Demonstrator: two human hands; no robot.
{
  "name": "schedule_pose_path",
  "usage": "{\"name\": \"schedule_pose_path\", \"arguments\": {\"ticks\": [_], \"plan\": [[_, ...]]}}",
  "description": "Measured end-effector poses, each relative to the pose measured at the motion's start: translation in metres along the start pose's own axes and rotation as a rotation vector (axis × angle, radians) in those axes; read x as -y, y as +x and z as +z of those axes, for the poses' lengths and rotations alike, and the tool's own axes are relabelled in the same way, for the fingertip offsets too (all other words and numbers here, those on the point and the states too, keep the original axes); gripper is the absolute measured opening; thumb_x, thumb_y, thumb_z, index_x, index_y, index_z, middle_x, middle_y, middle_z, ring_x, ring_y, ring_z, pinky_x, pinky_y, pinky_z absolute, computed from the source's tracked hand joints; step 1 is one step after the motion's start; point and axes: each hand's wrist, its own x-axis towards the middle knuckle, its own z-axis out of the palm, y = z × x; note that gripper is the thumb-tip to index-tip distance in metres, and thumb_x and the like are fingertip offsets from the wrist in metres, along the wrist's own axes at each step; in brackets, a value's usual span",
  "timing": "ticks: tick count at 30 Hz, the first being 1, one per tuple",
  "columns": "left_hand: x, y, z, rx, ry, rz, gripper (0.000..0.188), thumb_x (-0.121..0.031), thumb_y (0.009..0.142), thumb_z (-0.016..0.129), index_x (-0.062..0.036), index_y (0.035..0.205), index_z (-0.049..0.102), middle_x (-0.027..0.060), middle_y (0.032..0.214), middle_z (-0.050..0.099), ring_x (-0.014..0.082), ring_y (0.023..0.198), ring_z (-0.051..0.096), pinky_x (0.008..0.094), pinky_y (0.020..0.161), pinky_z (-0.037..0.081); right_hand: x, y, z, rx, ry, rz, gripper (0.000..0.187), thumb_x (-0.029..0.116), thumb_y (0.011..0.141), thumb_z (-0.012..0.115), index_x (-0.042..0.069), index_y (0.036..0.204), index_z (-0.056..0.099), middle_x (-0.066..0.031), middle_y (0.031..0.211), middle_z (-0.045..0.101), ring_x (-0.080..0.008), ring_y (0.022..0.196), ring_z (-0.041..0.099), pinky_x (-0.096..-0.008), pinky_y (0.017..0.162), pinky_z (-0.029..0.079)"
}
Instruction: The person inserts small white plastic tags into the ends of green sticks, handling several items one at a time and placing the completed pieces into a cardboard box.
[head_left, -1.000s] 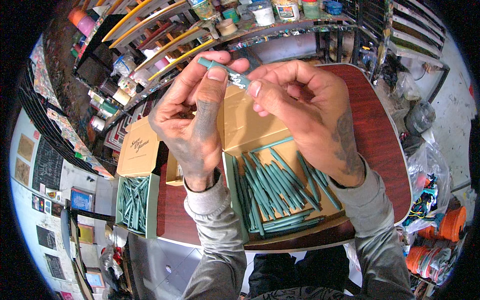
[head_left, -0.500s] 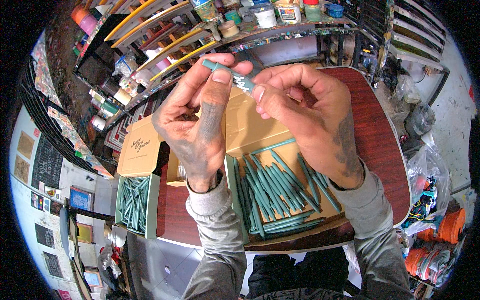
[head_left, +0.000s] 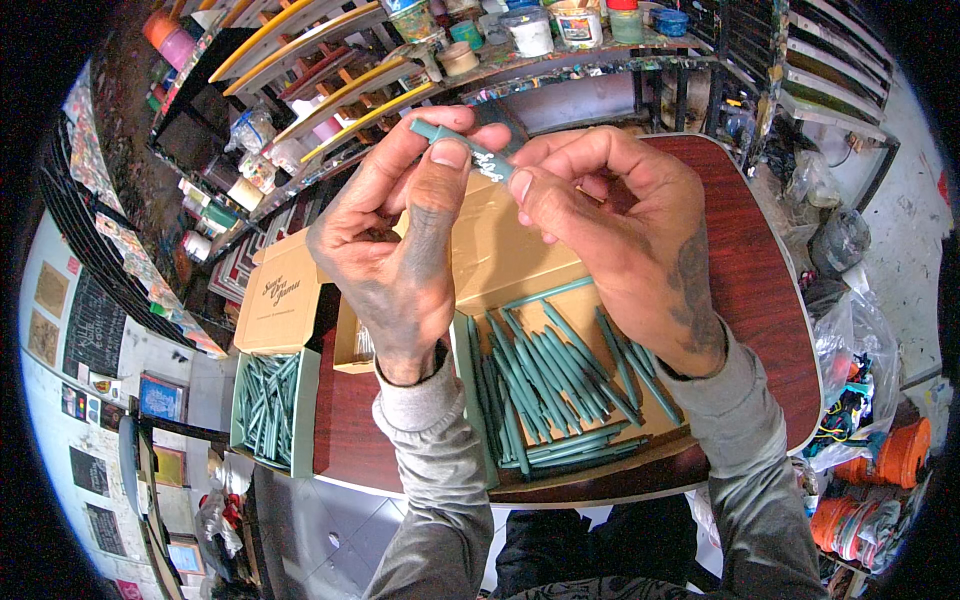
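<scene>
Fingers of the left hand [head_left: 385,265] keep their grip pinching the green stick [head_left: 462,150], now raised slightly above the open box [head_left: 560,390] on the table [head_left: 745,270]; right hand [head_left: 625,235] pinches its labelled end, work unchanged.

Dark reddish wood desk [head_left: 760,270], paint-splattered shelves [head_left: 300,60] packed with jars behind it, pictures on the pale wall [head_left: 60,330] left.
</scene>
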Motion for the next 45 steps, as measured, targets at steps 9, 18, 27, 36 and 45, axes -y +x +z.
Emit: {"name": "schedule_pose_path", "arguments": {"ticks": [9, 18, 27, 36, 45], "plan": [[-0.002, -0.001, 0.004, -0.01, 0.065, 0.025, 0.022, -0.007, 0.092, 0.063, 0.0067, 0.109, 0.065, 0.0152, 0.093, 0.071, 0.0125, 0.083, 0.065, 0.0239, 0.078, 0.051, 0.0, 0.002, -0.001, -0.01, 0.096, -0.085, 0.008, 0.001, 0.085, 0.068, 0.0, 0.086, 0.06, -0.01, 0.096, 0.065, -0.0069, 0.074, 0.057, -0.0202, 0.064, 0.044], [-0.002, -0.002, 0.003, 0.01, -0.003, -0.004, 0.024, -0.008, 0.093, 0.062, 0.0065, 0.111, 0.063, 0.0161, 0.094, 0.071, 0.0138, 0.087, 0.065, 0.0244, 0.079, 0.051, 0.008, 0.0, -0.001, -0.025, 0.116, -0.001, 0.016, 0.004, 0.082, 0.071, -0.005, 0.092, 0.063, -0.0093, 0.088, 0.068, -0.0114, 0.082, 0.065, -0.0257, 0.075, 0.053], [0.002, -0.002, 0.004, 0.057, -0.045, 0.04, 0.035, -0.008, 0.089, 0.068, 0.006, 0.12, 0.058, 0.0175, 0.099, 0.07, 0.0162, 0.093, 0.066, 0.0269, 0.084, 0.05, 0.011, -0.003, -0.002, -0.062, 0.015, -0.095, 0.014, 0.002, 0.083, 0.071, -0.005, 0.093, 0.063, -0.0107, 0.093, 0.068, -0.0125, 0.087, 0.064, -0.0263, 0.08, 0.052], [0.011, -0.004, 0.007, 0.061, -0.145, 0.036, 0.043, -0.002, 0.084, 0.071, 0.0051, 0.123, 0.056, 0.0149, 0.1, 0.07, 0.0152, 0.094, 0.065, 0.0289, 0.088, 0.049, 0.012, -0.005, 0.001, -0.054, 0.072, -0.123, 0.013, -0.003, 0.084, 0.068, -0.005, 0.095, 0.062, -0.0115, 0.094, 0.067, -0.0134, 0.091, 0.064, -0.0265, 0.084, 0.051], [0.014, -0.009, 0.018, -0.056, -0.145, 0.076, 0.031, -0.001, 0.089, 0.064, 0.0068, 0.118, 0.057, 0.0121, 0.092, 0.069, 0.0116, 0.084, 0.063, 0.0248, 0.079, 0.049, 0.002, -0.009, 0.013, -0.088, 0.064, -0.265, 0.009, -0.007, 0.085, 0.064, -0.004, 0.091, 0.059, -0.0117, 0.097, 0.064, -0.0203, 0.102, 0.065, -0.03, 0.088, 0.052]]}}
